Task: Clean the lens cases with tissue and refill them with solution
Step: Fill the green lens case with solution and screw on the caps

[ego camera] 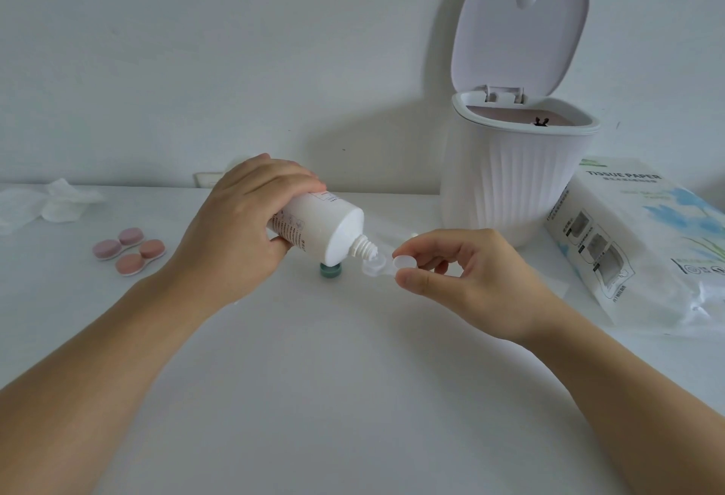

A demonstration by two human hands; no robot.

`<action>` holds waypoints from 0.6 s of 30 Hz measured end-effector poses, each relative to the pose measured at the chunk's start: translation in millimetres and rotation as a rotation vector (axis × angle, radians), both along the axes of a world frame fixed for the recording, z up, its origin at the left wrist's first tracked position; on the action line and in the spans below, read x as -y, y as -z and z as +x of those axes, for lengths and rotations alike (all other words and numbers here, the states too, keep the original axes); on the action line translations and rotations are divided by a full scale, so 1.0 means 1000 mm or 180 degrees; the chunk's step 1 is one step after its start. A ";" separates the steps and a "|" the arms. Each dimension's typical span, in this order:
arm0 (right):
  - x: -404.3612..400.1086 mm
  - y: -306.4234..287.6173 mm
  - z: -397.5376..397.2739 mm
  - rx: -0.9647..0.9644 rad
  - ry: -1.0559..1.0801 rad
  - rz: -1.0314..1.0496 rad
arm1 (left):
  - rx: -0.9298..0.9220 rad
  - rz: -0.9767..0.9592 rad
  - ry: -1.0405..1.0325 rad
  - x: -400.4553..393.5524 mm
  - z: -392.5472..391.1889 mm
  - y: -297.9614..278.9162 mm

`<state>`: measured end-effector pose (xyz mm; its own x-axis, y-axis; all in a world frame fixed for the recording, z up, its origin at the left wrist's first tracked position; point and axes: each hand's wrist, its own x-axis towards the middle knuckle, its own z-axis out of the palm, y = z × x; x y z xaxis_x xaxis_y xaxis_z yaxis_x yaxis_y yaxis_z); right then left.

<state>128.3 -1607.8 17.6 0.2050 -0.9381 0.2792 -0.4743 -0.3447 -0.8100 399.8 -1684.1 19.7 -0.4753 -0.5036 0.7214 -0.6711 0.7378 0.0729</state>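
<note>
My left hand point(239, 219) is wrapped round the white solution bottle point(314, 229), tipped so its threaded nozzle sits over a well of the clear lens case point(378, 269). My right hand point(467, 274) pinches that case by its far well, thumb and forefinger closed on it, just in front of the bin point(518, 180). The case looks light, thin and slippery once wet, so I'd keep hold of its rim. Whether liquid is flowing I can't quite tell. The bottle is soft: squeeze gently. Two pink cases point(129, 251) lie well left of the bin.
</note>
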 end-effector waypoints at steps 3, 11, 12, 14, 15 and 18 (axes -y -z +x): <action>0.001 0.001 0.000 0.0000 0.0003 0.0000 | -0.0012 -0.0004 0.0009 0.000 0.000 -0.001; 0.000 0.000 -0.002 -0.0033 0.0019 -0.0015 | -0.0014 0.0025 -0.0034 0.000 0.000 0.000; 0.000 0.000 -0.002 -0.0041 0.0020 -0.0022 | -0.0014 0.0024 -0.0041 0.000 0.000 0.000; 0.000 0.001 -0.001 -0.0030 0.0000 -0.0017 | -0.0011 0.0019 -0.0040 0.000 0.000 0.000; 0.000 0.001 -0.001 -0.0015 -0.0015 -0.0009 | -0.0008 0.0016 -0.0035 0.000 0.001 0.000; 0.001 0.002 0.000 -0.0002 -0.0054 0.0003 | -0.0007 0.0017 -0.0037 0.001 0.001 0.000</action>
<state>127.9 -1608.8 15.2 0.2211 -0.9347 0.2782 -0.4688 -0.3520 -0.8101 400.7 -1684.8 19.8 -0.4678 -0.5130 0.7197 -0.6795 0.7295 0.0783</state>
